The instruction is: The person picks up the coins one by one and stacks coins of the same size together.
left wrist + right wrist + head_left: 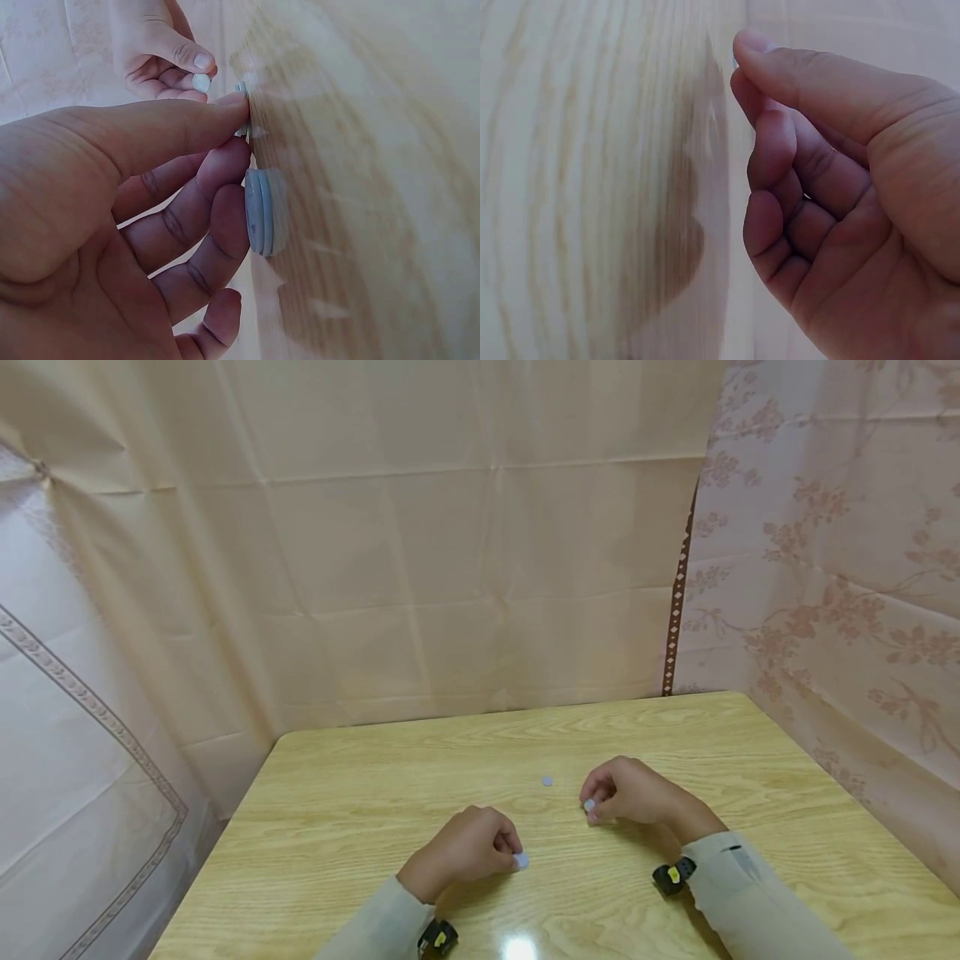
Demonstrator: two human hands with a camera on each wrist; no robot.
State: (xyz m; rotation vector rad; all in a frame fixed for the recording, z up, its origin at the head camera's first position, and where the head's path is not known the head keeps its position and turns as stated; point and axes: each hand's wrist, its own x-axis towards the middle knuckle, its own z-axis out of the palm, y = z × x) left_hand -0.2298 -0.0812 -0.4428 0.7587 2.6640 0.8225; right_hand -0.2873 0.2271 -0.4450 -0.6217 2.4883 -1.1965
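My left hand (465, 843) is low over the table, thumb and index fingertip pinching a small pale round disc (521, 860). In the left wrist view, one layered blue-grey round piece (259, 214) is close beside the fingertips, and another (241, 88) is partly hidden behind the thumb. Which matches the disc in the head view, I cannot tell. To the right, my right hand (637, 793) holds another small pale disc (589, 805) between thumb and finger. Its own wrist view shows the right hand (840, 165) with thumb and index together, the disc mostly hidden.
A third pale disc (547, 781) lies on the wood-grain table (360, 793), beyond and between the hands. Black devices (673, 877) are strapped at both wrists. A beige cloth (465, 568) hangs behind the table's back edge, with a flowered cloth (847, 568) at the right.
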